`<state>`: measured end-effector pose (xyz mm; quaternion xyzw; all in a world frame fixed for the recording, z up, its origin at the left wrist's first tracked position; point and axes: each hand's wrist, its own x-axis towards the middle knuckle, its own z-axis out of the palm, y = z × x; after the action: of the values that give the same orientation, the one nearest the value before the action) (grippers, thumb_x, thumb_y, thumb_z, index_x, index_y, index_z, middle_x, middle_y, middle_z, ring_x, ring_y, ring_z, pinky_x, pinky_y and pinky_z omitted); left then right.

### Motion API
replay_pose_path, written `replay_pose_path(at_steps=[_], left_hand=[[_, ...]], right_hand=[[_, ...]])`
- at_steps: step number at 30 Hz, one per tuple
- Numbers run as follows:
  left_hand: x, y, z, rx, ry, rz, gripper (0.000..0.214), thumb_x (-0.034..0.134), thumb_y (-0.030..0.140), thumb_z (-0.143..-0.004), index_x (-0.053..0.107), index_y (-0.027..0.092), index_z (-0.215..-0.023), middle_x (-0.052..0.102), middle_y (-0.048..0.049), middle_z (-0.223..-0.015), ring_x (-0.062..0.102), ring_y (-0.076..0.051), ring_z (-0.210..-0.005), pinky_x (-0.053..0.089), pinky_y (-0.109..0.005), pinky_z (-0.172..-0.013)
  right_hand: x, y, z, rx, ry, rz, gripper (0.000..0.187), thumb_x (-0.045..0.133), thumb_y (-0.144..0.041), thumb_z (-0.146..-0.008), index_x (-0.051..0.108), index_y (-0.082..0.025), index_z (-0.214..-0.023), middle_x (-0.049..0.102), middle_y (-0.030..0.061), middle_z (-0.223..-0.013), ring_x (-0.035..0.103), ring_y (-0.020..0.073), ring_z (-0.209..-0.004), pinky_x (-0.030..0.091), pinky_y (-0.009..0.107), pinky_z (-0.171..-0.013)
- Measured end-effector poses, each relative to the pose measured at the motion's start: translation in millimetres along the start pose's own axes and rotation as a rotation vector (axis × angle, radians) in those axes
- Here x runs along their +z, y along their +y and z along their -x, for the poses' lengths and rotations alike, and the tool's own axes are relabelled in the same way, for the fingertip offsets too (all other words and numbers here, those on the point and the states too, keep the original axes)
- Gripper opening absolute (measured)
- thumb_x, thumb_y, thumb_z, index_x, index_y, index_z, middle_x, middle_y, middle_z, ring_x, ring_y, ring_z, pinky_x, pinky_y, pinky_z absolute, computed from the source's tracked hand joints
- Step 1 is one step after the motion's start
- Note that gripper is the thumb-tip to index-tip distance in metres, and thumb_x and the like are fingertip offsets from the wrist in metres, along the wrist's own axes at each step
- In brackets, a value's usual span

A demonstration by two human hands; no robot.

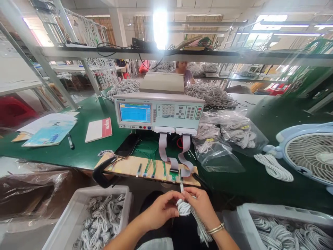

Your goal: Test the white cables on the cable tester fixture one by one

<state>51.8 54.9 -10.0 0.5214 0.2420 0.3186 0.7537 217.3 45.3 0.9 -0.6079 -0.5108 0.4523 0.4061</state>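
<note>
Off near edge of the dark-green flat surface, mid-scene, left grip pinches a white coiled cable bundle; right grip is closed on same bundle, nr its slim white plug. Plug points far, at near edge of the pale wooden board; can't tell if seated. Open room: bare green left of board, plus a strip right, nr side of bags.

Counts: 1 boxy off-white tester w/ blue screen, 2 flat grey ribbon cables down to board, 2 clear plastic bags of white cable, 1 loose white coil, 2 white plastic bins, 1 left, 1 right, both w/ coils, too many to count.

Around: red-and-white booklet & dark pen, left; black flat device at board's far side. Tester + ribbons block straight ahead; round pale-blue fan blocks far right. Seated person beyond tester.
</note>
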Motion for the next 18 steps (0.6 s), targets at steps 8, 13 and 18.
replay_pose_path(at_steps=[8,13,18], left_hand=[[-14.3,-20,-14,-0.178,0.448,0.251,0.027,0.067,0.03,-0.057,0.046,0.015,-0.063,0.053,0.0028,-0.054,0.045,-0.005,-0.044,0.032,-0.014,-0.039],[-11.3,-16,-17,-0.328,0.436,0.412,0.024,0.068,0.027,-0.056,0.054,0.01,-0.065,0.055,-0.0006,-0.056,0.047,-0.004,-0.047,0.04,-0.014,-0.048],[-1.0,-24,-28,-0.276,0.591,0.452,0.022,0.067,0.027,-0.056,0.05,0.012,-0.059,0.053,0.0017,-0.051,0.044,-0.003,-0.041,0.038,-0.013,-0.042]], right_hand=[[10,14,-8,0.135,0.064,-0.228,0.033,0.059,-0.044,-0.061,0.065,-0.013,-0.069,0.064,0.0048,-0.057,0.057,0.0184,-0.054,0.044,0.026,-0.049],[0,15,1,0.007,-0.003,-0.084,0.031,0.06,-0.04,-0.062,0.063,-0.013,-0.077,0.066,0.0071,-0.071,0.059,0.021,-0.068,0.047,0.028,-0.061],[-7,11,9,-0.049,-0.047,0.027,0.03,0.055,-0.041,-0.067,0.063,-0.014,-0.078,0.066,0.0058,-0.073,0.059,0.0202,-0.069,0.046,0.026,-0.062]])
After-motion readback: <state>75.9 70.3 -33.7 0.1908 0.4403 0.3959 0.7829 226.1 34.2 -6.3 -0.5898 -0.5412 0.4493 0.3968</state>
